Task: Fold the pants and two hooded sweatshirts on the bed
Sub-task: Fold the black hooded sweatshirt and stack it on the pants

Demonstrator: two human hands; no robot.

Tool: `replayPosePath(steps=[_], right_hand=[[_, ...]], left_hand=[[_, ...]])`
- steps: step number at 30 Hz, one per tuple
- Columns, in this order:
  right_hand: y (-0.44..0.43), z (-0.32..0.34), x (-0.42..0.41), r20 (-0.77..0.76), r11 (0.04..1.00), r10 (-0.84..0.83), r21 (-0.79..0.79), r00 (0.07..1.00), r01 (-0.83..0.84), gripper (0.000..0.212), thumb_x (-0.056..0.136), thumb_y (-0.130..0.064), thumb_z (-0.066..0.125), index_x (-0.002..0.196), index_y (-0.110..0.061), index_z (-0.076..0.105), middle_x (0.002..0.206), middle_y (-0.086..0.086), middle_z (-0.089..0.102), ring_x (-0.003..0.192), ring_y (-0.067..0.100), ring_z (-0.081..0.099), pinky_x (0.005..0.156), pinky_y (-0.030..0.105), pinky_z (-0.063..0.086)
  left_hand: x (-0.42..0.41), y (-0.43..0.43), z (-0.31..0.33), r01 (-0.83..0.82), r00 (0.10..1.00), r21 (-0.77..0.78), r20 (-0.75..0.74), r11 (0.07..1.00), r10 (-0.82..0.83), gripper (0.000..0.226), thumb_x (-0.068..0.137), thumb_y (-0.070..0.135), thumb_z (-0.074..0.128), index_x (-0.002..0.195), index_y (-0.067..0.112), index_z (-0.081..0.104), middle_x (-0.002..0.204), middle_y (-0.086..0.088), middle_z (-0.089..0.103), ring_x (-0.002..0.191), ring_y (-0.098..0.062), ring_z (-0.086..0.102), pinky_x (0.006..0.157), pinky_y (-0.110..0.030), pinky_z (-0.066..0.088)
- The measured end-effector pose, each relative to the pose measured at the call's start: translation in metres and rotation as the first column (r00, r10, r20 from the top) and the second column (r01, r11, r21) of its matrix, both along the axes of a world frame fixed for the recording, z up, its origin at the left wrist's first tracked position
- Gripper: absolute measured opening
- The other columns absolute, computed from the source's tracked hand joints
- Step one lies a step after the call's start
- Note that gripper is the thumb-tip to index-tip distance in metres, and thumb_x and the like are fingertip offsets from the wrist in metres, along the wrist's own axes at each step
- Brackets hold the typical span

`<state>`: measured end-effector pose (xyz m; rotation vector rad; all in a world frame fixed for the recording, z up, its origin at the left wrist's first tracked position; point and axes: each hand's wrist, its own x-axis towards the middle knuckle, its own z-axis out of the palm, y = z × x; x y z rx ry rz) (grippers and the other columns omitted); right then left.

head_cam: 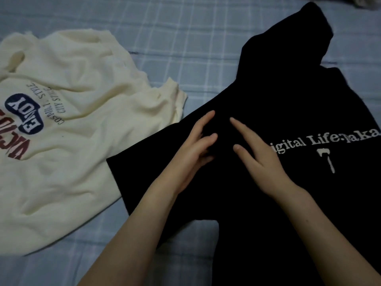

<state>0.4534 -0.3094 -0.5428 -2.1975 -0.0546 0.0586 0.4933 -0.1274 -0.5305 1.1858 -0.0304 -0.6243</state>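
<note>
The black fabric hooded sweatshirt with white lettering (268,89) lies spread on the blue checked bed (165,38) beneath both hands, with the left hand (193,149) and right hand (261,159) resting straight-fingered, slightly apart, gripping nothing; it is judged light, limp and crease-prone, best pinched at sleeve and hem edges.

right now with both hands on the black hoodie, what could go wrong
1. The black hoodie touches the cream hoodie along one edge, so folding may drag the cream one along.
2. The left hand and right hand rest only near its middle; the slanted hood could fold crooked.
</note>
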Motion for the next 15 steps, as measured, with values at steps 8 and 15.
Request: replayPosePath(steps=[8,15], right_hand=[[-0.017,0.007,-0.03,0.278,0.94,-0.336,0.043,0.9,0.337,0.048,0.104,-0.028,0.036,0.152,-0.023,0.039,0.156,-0.011,0.04,0.145,0.004,0.032,0.117,0.018,0.025],[-0.009,-0.04,-0.013,0.008,0.75,-0.111,-0.656,0.994,0.089,0.056,0.105,-0.044,0.025,0.159,-0.034,0.014,0.167,-0.005,0.014,0.155,0.019,0.005,0.124,0.044,0.004]], left_hand=[[-0.004,-0.011,0.003,-0.014,0.902,0.279,0.418,0.96,-0.108,0.056,0.092,0.027,0.05,0.141,0.054,0.038,0.137,0.002,0.058,0.126,-0.011,0.056,0.107,-0.031,0.045],[-0.004,-0.001,-0.067,-0.335,0.571,0.928,0.337,0.162,-0.749,0.054,0.104,0.046,0.02,0.156,0.033,0.015,0.164,0.011,0.013,0.152,-0.022,0.006,0.121,-0.047,-0.001]])
